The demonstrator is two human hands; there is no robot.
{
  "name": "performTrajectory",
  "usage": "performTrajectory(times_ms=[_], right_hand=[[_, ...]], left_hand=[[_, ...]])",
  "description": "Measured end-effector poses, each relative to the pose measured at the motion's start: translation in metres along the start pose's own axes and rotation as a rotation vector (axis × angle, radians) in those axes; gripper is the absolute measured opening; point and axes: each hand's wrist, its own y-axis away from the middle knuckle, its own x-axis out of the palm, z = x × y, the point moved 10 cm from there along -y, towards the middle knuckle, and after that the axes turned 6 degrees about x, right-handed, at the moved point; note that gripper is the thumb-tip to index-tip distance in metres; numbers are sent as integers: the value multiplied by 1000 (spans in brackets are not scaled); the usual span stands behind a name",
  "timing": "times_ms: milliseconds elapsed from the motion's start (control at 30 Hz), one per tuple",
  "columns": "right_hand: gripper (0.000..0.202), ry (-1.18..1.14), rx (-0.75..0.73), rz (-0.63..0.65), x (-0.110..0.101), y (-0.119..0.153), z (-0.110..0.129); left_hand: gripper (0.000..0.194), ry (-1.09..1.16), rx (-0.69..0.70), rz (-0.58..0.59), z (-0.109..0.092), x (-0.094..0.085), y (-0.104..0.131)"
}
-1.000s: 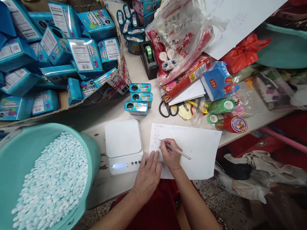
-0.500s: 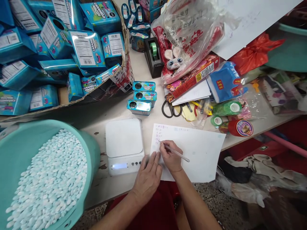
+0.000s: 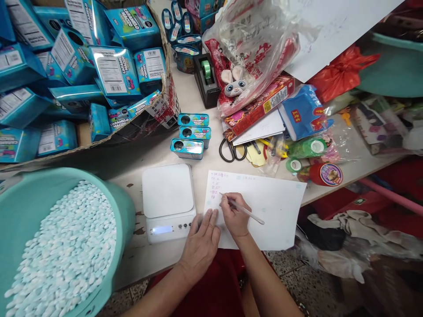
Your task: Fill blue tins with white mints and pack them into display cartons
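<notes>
A white sheet of paper [image 3: 271, 207] lies on the table with small handwriting at its upper left. My right hand [image 3: 235, 215] rests on it, closed around a slim pen [image 3: 247, 212] whose tip is beside the written lines. Palm down, my left hand [image 3: 201, 244] lies over the sheet's lower left edge with its fingers stretched out, holding nothing. Just left of that hand is a white scale [image 3: 168, 191] with a lit display and a bare plate. Three small blue tins [image 3: 187, 149] stand in a row behind the scale.
A green tub [image 3: 127, 211] of pale blue candies is at left, below a carton [image 3: 132, 132] of blue boxes. Behind the sheet are black-handled scissors [image 3: 226, 152], a tape dispenser [image 3: 207, 83], a plastic bag [image 3: 254, 39] and green bottles [image 3: 306, 147]. A red-lidded jar [image 3: 330, 174] is at right.
The view has shifted slightly, so most things appear a little further left. My right hand and the pen have moved slightly right relative to the paper. My left hand stays flat.
</notes>
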Motion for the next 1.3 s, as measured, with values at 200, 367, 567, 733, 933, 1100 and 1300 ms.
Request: performTrajectory(times_ms=[200, 367, 567, 733, 933, 1100, 1300], right_hand=[[11, -16, 26, 11, 2, -1, -3], [12, 2, 28, 19, 3, -1, -3], [13, 42, 4, 20, 4, -2, -1], [11, 55, -2, -40, 1, -1, -1], [10, 49, -17, -75, -2, 0, 0], [8, 10, 16, -61, 0, 0, -4], [12, -507, 228, -1, -4, -6, -25]], left_hand=[[23, -25, 2, -41, 0, -6, -2], [20, -7, 1, -42, 0, -6, -2], [21, -8, 10, -48, 0, -7, -1], [18, -4, 10, -29, 0, -2, 1], [16, -12, 11, -32, 0, -1, 1], [18, -20, 9, -63, 1, -4, 0], [15, -18, 7, -26, 0, -1, 0]])
